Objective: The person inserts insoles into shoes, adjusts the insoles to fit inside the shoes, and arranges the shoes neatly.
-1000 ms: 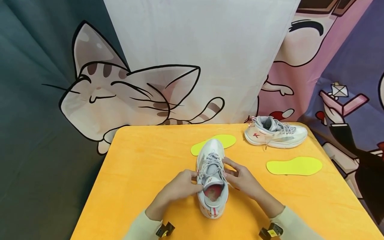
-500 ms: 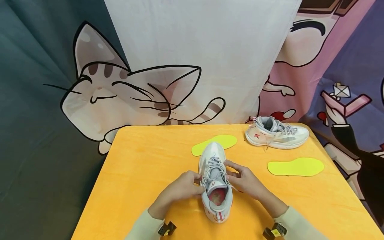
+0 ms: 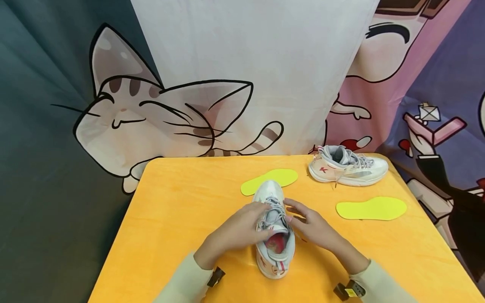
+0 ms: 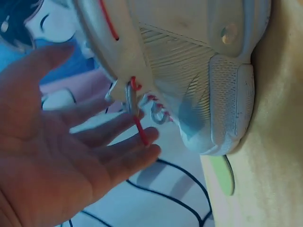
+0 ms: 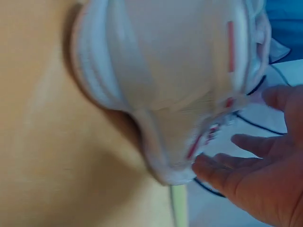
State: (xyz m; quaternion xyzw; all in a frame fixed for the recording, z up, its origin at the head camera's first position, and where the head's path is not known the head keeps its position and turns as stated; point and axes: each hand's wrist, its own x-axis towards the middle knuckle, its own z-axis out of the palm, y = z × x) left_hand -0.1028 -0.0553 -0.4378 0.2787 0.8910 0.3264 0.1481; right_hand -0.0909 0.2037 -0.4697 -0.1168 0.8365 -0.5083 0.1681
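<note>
A white sneaker (image 3: pixel 270 191) stands on the table, toe pointing away, with grey laces tied over its tongue and a reddish lining in its opening. Over the laces from the left reaches my left hand (image 3: pixel 242 225). In the left wrist view its fingers (image 4: pixel 113 163) are spread and relaxed, beside a lace end (image 4: pixel 141 130) with a red tip. My right hand (image 3: pixel 312 227) is at the sneaker's right side, fingertips close to the laces. The right wrist view has that hand (image 5: pixel 265 179) with loosely bent fingers, gripping nothing visible.
A second white sneaker (image 3: pixel 365 173) lies at the back right of the yellow table (image 3: pixel 182 202). One yellow insole (image 3: pixel 288 176) is just behind the nearer sneaker's toe, another (image 3: pixel 373 208) at the right. A printed cloth backdrop (image 3: pixel 261 50) hangs behind the table.
The nearer sneaker has shifted slightly right and toward me. My left hand has moved from its left side up and over the laces. The right hand has stayed nearly in place.
</note>
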